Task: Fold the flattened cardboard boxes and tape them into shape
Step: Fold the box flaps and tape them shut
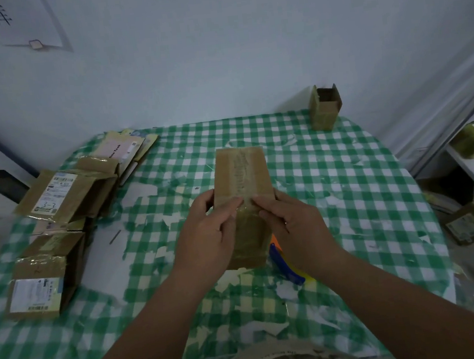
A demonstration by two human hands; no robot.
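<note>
Left hand (206, 229) and right hand (287, 221) both grip our cardboard box (241, 190) above the worktop (347, 185) — thumbs pressing tape — which we judge could wrinkle under uneven pressure.

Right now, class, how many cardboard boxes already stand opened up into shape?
4: one in both hands at centre, one standing at the table's far right corner, two on the left. Flattened ones behind may hide more.
</note>
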